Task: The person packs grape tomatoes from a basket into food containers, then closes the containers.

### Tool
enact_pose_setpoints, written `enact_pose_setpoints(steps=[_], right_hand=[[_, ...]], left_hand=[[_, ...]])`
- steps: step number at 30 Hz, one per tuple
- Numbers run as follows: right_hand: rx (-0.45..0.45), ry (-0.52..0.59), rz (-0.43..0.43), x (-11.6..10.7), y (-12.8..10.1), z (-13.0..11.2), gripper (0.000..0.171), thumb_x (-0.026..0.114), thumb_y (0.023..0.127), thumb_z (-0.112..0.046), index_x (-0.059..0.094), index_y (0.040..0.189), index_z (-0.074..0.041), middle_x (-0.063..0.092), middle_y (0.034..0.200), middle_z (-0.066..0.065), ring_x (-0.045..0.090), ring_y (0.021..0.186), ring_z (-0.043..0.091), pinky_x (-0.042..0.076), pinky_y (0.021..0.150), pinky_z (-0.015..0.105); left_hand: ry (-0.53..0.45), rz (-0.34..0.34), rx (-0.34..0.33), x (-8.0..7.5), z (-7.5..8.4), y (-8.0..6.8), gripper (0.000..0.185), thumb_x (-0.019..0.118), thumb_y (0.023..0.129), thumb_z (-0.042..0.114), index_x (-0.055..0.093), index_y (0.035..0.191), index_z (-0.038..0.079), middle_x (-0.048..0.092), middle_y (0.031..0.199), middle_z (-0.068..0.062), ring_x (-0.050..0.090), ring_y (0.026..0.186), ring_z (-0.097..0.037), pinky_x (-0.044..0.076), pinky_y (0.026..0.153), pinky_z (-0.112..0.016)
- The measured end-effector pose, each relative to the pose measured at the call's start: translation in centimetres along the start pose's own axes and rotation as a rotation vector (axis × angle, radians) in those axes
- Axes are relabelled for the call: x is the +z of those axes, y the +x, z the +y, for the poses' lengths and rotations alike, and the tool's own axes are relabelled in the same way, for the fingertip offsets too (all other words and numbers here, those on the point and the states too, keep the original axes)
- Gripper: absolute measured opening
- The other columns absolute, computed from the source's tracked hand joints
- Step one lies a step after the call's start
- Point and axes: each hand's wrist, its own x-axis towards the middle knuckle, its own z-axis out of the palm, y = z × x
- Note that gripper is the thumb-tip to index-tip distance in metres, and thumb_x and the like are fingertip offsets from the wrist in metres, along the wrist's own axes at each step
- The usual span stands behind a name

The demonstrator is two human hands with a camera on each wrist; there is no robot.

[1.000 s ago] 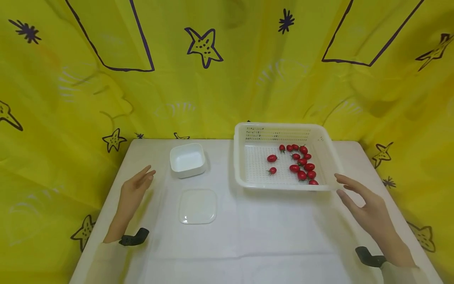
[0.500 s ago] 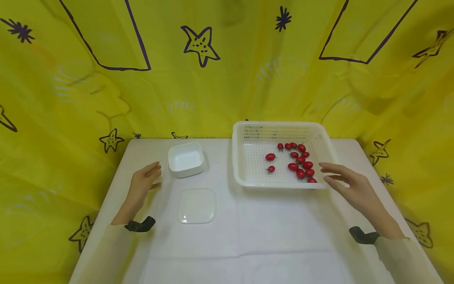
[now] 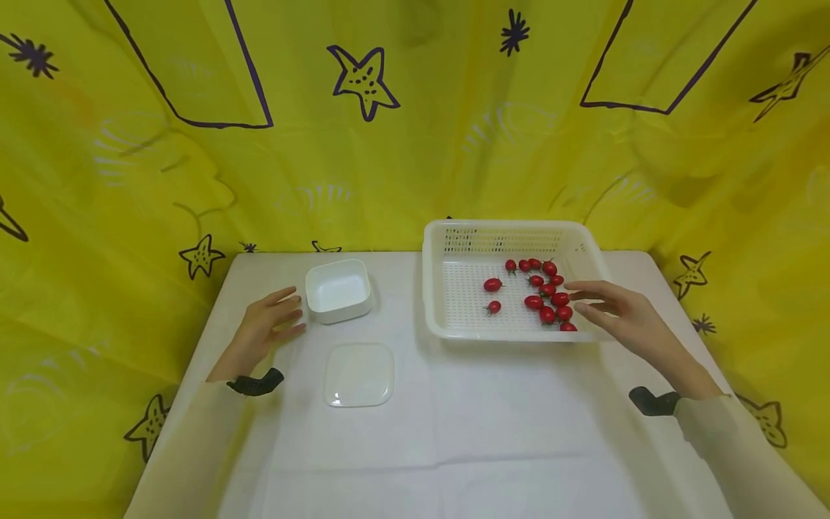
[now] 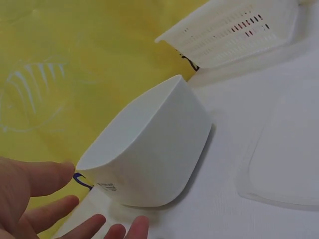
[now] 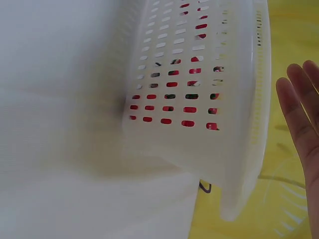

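Observation:
A small white square bowl [image 3: 338, 291] stands upright at the back left of the table. Just left of it is my left hand [image 3: 264, 328], fingers spread and slightly bent, holding nothing; the left wrist view shows the bowl [image 4: 159, 149] just beyond the fingertips. At the back right sits a white perforated basket [image 3: 493, 336] with several red cherry tomatoes [image 3: 547, 315] in it, mostly toward its right side. Over the basket's front right corner hovers my right hand [image 3: 616, 313], fingers loosely extended, nothing held. In the right wrist view, tomatoes show through the basket's slots [image 5: 189, 109].
A translucent square lid [image 3: 359, 375] lies flat on the table in front of the bowl. White cloth [image 3: 506, 418] covers the table. Behind it hangs a yellow patterned curtain [image 3: 415, 158], which also runs along both sides.
My left hand has moved forward and right, close to the bowl. My right hand has moved forward and left, over the basket's corner. The bowl, lid and basket have stayed put.

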Motion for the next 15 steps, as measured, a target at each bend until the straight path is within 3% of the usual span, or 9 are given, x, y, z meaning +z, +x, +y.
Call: enact_pose_setpoints(steps=[9,15], right_hand=[[-0.029,0.027,-0.067,-0.1,1.9,-0.3,0.033,0.066,0.103,-0.013,0.067,0.135,-0.006,0.063,0.123,-0.029,0.064,0.106,-0.011,0.052,0.089,0.002],[0.030,-0.026,-0.128,0.0,3.6,-0.8,0.033,0.066,0.104,-0.021,0.068,0.135,-0.011,0.071,0.131,0.006,0.060,0.105,-0.015,0.049,0.089,0.001]], left_hand=[[-0.110,-0.064,-0.028,-0.3,0.1,0.4,0.070,0.060,0.107,0.026,0.025,0.167,0.017,0.045,0.139,0.005,0.049,0.131,-0.019,0.052,0.113,-0.030],[-0.098,-0.072,0.014,-0.2,-0.2,1.0,0.069,0.059,0.107,0.023,0.024,0.167,0.017,0.049,0.137,0.004,0.056,0.121,-0.014,0.053,0.112,-0.029]])
